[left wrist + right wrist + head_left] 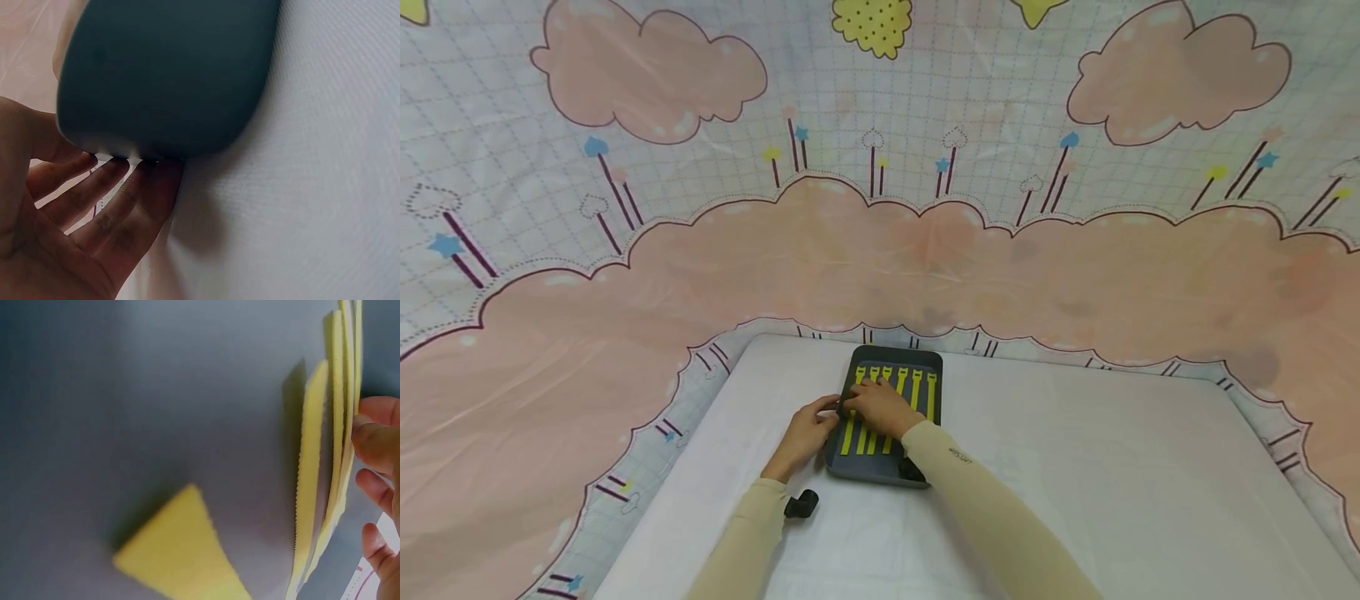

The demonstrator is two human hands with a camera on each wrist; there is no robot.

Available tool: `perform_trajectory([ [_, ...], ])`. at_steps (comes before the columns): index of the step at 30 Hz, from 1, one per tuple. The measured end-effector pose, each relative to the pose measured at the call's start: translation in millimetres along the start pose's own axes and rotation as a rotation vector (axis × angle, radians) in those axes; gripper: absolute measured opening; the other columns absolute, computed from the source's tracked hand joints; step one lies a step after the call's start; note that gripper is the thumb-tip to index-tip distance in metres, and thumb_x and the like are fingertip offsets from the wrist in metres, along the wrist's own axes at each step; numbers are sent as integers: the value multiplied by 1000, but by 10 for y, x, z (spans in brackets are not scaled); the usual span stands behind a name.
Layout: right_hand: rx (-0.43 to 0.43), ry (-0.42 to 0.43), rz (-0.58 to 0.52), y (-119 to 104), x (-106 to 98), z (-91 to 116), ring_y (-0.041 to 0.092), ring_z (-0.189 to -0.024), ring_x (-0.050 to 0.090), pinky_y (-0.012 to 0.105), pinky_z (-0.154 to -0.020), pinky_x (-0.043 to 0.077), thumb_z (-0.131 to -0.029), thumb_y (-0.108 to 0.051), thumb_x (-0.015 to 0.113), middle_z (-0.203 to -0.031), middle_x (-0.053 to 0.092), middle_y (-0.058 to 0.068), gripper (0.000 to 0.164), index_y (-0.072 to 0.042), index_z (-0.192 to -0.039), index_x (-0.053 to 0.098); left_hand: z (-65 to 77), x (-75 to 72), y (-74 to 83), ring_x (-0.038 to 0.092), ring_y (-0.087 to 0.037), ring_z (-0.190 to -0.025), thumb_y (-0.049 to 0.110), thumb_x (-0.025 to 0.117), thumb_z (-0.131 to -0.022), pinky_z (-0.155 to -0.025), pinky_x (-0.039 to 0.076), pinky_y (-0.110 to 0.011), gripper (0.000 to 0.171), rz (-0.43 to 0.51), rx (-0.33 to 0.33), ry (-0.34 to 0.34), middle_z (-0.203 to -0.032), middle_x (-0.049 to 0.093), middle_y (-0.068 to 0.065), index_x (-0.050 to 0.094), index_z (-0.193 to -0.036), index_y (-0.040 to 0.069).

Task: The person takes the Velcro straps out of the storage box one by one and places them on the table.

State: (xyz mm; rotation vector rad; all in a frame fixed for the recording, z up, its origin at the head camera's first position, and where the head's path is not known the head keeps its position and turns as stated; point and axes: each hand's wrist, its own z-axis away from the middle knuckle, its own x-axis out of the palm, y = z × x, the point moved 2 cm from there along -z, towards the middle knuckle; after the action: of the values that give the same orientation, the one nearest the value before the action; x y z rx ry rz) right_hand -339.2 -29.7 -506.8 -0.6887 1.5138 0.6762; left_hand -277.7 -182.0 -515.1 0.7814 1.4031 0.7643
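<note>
A dark grey tray [880, 481] lies on the table with several yellow hook-and-loop straps [932, 396] side by side in it. My left hand [807, 435] is at the tray's left edge. In the left wrist view its fingers [106, 215] meet the tray's outer wall [169, 75], and the thumb passes behind the rim. Over the tray's left half reaches my right hand [882, 408], covering the middle of some straps. The right wrist view has its thumb and forefinger pinching the edge of a strap [347, 425]; another strap's wide end [181, 550] is near the camera.
A white cloth covers the table [1075, 467]. Behind it hangs a patterned curtain [925, 267] with clouds. Small black devices [802, 504] sit by both wrists, the right one overlapping the tray's near right corner. My right forearm crosses the tray's right side.
</note>
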Motion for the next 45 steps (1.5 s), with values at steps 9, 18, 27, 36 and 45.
perform_trajectory([
  [9,-43,14,56,8,26,4,17,-112,58,44,-100,50,-96,-22,64,-116,64,-5,24,-32,-118,70,10,7,-16,65,-36,-113,11,54,-99,-90,55,-45,41,-12,19,-4,-132,62,-20,54,-140,8],
  [18,-63,12,75,27,31,-4,16,-116,56,42,-98,50,-99,-25,59,-117,62,-4,24,-33,-120,68,12,1,4,64,-35,-115,13,55,-99,-93,54,-46,41,13,-8,-9,-135,61,-18,54,-141,11],
  [27,-55,32,31,44,40,-2,16,-114,55,44,-99,49,-94,-19,66,-117,63,-5,25,-32,-115,71,7,4,7,63,-35,-118,15,54,-100,-95,53,-46,42,15,-11,-20,-137,59,-18,52,-142,12],
  [36,-86,20,52,32,25,7,16,-112,56,42,-96,50,-95,-18,65,-114,64,-5,24,-31,-115,71,27,3,10,63,-37,-117,13,54,-100,-95,53,-48,42,4,-1,-23,-136,59,-19,53,-141,10],
  [45,-112,19,90,29,-8,19,17,-109,53,42,-96,50,-99,-21,59,-115,60,-2,26,-31,-122,68,4,-4,-5,64,-35,-113,12,53,-100,-92,54,-46,41,-8,22,-15,-135,60,-19,54,-140,9],
])
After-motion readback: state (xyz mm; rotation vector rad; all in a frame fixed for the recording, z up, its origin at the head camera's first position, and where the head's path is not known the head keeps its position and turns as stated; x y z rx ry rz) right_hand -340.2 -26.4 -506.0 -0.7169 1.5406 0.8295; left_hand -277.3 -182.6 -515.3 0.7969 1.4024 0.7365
